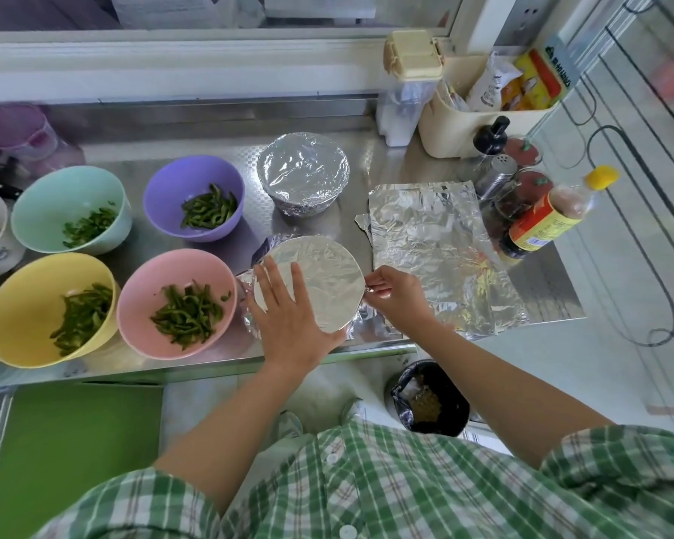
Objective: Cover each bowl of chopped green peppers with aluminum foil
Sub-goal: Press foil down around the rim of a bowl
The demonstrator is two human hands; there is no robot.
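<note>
I log, centre frame on the desk (386, 165): one foil-topped bowl (323, 278), my left grip (288, 317) flat and spread upon its foil, my right grip (390, 291) pinching the foil edge (367, 290) at its right rim; spare foil sheets (432, 243) just right.

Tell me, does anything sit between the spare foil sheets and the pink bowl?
Yes. The half-wrapped bowl sits between the foil sheets and the pink bowl, with the left hand and right hand on it.
</note>
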